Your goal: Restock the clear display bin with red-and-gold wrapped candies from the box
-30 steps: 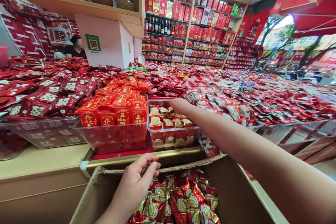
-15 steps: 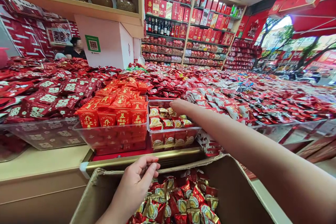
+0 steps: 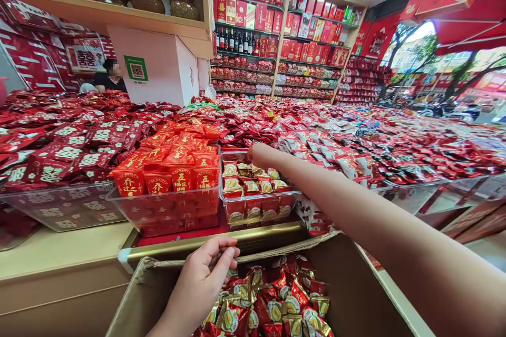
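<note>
My right hand (image 3: 261, 156) is over the back of a clear plastic bin (image 3: 261, 201). Its fingers point down and away, hidden behind the hand, so whether they hold anything does not show. Small red-and-gold wrapped candies (image 3: 265, 185) stand in rows in that bin, with a few lying on top at the back. My left hand (image 3: 207, 268) hovers over the cardboard box (image 3: 348, 279) in front of me, fingers loosely curled, thumb a little apart, nothing seen in it. Loose candies (image 3: 272, 300) of the same wrapping fill the bottom of the box.
A bin of orange-red packets (image 3: 169, 168) stands left of the candy bin, and dark red packets (image 3: 85, 145) lie farther left. White-and-red packets (image 3: 316, 145) are heaped to the right. A gold counter edge (image 3: 253, 234) runs behind the box. A person (image 3: 110, 78) sits at the far left.
The view has shifted slightly. My right hand remains at the back of the bin, a touch farther left and lower over the candies. My left hand has barely moved.
</note>
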The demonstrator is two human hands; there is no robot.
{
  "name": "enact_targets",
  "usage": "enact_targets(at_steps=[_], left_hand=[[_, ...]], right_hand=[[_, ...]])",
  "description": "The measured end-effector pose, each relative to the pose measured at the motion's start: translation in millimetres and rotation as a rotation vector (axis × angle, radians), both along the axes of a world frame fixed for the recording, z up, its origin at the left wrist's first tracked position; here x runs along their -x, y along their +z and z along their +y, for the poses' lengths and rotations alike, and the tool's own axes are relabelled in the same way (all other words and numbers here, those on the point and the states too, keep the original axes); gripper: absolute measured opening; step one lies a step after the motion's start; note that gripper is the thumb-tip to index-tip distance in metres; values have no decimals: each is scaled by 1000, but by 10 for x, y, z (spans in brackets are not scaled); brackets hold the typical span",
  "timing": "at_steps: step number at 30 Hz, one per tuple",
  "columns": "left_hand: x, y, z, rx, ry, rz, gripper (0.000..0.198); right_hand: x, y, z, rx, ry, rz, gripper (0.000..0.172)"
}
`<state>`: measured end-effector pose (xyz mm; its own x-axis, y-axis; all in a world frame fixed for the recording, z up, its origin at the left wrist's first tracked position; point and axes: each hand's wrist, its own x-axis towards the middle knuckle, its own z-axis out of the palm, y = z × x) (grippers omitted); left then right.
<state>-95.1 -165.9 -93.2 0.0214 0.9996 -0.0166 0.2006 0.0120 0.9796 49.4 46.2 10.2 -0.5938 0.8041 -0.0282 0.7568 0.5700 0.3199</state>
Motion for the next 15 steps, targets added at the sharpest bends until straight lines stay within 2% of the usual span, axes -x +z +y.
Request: enact_targets(at_steps=[4, 8, 15], left_hand=[[16, -28, 4, -8, -6, 0, 22], [11, 24, -9, 2, -15, -6, 22], [-6, 77, -18, 22, 14, -38, 24]], right_hand=[[54, -74, -18, 39, 62, 55, 28], [94, -131, -66, 66, 89, 67, 27], [165, -24, -132, 118, 41, 33, 28]])
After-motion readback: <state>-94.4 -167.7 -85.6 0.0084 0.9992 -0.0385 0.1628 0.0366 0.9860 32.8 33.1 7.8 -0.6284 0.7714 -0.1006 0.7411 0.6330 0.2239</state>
